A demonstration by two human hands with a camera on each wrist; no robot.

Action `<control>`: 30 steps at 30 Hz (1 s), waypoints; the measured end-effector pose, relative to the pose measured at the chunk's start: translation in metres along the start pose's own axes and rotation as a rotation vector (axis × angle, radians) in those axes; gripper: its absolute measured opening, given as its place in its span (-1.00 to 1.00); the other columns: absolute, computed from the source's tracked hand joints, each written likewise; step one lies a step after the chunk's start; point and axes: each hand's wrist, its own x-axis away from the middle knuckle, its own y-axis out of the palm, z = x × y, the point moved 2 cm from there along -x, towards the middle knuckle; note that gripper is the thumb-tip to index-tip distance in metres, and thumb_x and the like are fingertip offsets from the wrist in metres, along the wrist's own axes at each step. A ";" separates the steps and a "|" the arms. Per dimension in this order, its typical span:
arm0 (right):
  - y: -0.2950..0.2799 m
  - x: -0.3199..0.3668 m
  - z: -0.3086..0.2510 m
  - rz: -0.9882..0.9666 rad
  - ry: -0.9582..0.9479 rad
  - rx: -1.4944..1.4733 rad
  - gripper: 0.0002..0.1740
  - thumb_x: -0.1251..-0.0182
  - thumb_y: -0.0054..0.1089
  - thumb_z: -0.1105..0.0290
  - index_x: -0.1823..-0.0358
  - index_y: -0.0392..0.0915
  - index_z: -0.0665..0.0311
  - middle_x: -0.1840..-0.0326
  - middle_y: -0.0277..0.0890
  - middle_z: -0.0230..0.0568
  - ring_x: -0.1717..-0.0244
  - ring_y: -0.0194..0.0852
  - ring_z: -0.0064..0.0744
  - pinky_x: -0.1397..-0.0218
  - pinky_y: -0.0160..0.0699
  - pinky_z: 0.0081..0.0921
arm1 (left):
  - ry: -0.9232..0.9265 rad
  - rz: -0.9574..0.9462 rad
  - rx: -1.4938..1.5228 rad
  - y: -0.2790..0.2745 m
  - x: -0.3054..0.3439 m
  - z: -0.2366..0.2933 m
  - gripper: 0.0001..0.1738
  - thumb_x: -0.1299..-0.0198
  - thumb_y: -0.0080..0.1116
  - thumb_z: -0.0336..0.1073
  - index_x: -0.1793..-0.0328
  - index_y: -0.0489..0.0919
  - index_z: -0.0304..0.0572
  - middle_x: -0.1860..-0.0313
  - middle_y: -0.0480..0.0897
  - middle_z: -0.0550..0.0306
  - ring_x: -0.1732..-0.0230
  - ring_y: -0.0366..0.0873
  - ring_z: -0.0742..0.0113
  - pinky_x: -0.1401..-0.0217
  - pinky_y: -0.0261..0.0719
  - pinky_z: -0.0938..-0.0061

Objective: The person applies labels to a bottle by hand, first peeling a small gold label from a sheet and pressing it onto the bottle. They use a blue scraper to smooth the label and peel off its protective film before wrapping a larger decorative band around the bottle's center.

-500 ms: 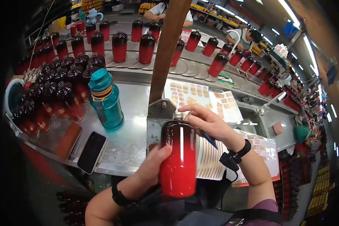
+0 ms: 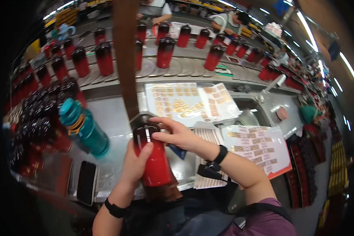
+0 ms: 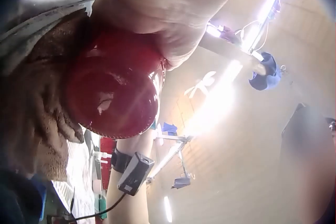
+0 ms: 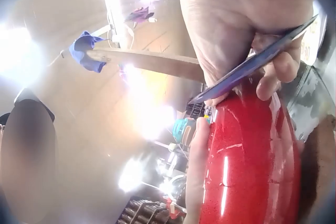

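Note:
A glossy bottle [image 2: 156,170], black at the top and fading to red, tilts in front of me over the near edge of the metal table. My left hand [image 2: 134,164] grips its side, the thumb lying across the front. Up at the bottle's dark shoulder, the fingers of my right hand [image 2: 181,135] touch the glass. That hand also holds a thin blue flat scraper [image 4: 257,62] tucked under its palm. In the left wrist view the round red base of the bottle shows beside a crumpled brown cloth [image 3: 34,106].
Sheets of gold stickers [image 2: 177,103] and a striped sheet [image 2: 208,157] lie to the right. A teal water bottle [image 2: 86,129], a phone [image 2: 86,183] and many dark-topped bottles stand or lie left. A wooden post [image 2: 125,59] rises before the conveyor [image 2: 185,69].
The head view has turned, so the table and sheets sit further left. My right fingers have gone from the bottle's neck to its shoulder. The left hand keeps its grip.

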 end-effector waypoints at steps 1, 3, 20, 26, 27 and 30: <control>0.000 -0.002 0.002 0.021 -0.005 -0.020 -0.33 -0.46 0.30 0.34 -0.53 0.27 0.25 -0.11 0.55 -0.29 0.08 0.48 -0.69 0.11 0.49 -0.67 | 0.037 -0.005 -0.018 -0.002 -0.004 -0.003 -0.44 -0.38 0.26 -0.21 -0.38 0.35 -0.31 -0.14 0.59 -0.03 -0.06 0.61 0.30 -0.12 0.64 0.39; -0.002 -0.004 0.005 0.031 -0.011 0.030 -0.31 -0.42 0.34 0.35 -0.52 0.28 0.25 -0.09 0.54 -0.33 0.15 0.42 -0.73 0.15 0.45 -0.70 | 0.118 -0.027 -0.096 -0.006 -0.007 -0.006 -0.41 -0.43 0.21 -0.17 -0.44 0.31 -0.29 -0.18 0.57 -0.02 -0.09 0.61 0.30 -0.11 0.65 0.40; -0.226 0.031 -0.003 0.435 0.224 0.736 -0.69 -0.28 0.38 0.21 0.21 0.78 0.35 0.42 0.73 -0.28 0.39 0.59 -0.58 0.23 0.52 -0.56 | 0.140 -0.115 0.194 -0.023 -0.023 -0.019 -0.32 -0.52 -0.10 0.15 -0.47 0.27 -0.27 -0.25 0.53 -0.04 -0.17 0.59 0.27 -0.20 0.63 0.36; -0.218 -0.008 -0.007 0.218 0.473 1.058 -0.72 -0.17 0.43 0.22 0.19 0.81 0.25 0.37 0.75 -0.18 0.36 0.67 -0.38 0.20 0.59 -0.45 | 0.128 -0.116 0.207 -0.027 -0.024 -0.019 -0.26 -0.47 -0.01 0.14 -0.50 0.25 -0.33 -0.29 0.52 -0.05 -0.23 0.56 0.25 -0.30 0.56 0.35; -0.216 -0.006 -0.007 0.164 0.465 1.168 -0.72 -0.16 0.44 0.21 0.20 0.82 0.22 0.37 0.76 -0.18 0.35 0.69 -0.32 0.20 0.60 -0.41 | 0.106 -0.125 0.219 -0.027 -0.024 -0.019 -0.23 -0.45 0.02 0.16 -0.51 0.24 -0.33 -0.29 0.52 -0.05 -0.24 0.55 0.25 -0.31 0.55 0.35; -0.209 0.007 -0.010 0.068 0.499 1.276 -0.70 -0.12 0.46 0.17 0.14 0.83 0.11 0.31 0.76 -0.18 0.28 0.72 -0.18 0.16 0.62 -0.32 | 0.087 -0.142 0.208 -0.030 -0.026 -0.019 -0.18 -0.42 0.06 0.19 -0.52 0.24 -0.33 -0.29 0.52 -0.04 -0.24 0.55 0.26 -0.30 0.55 0.35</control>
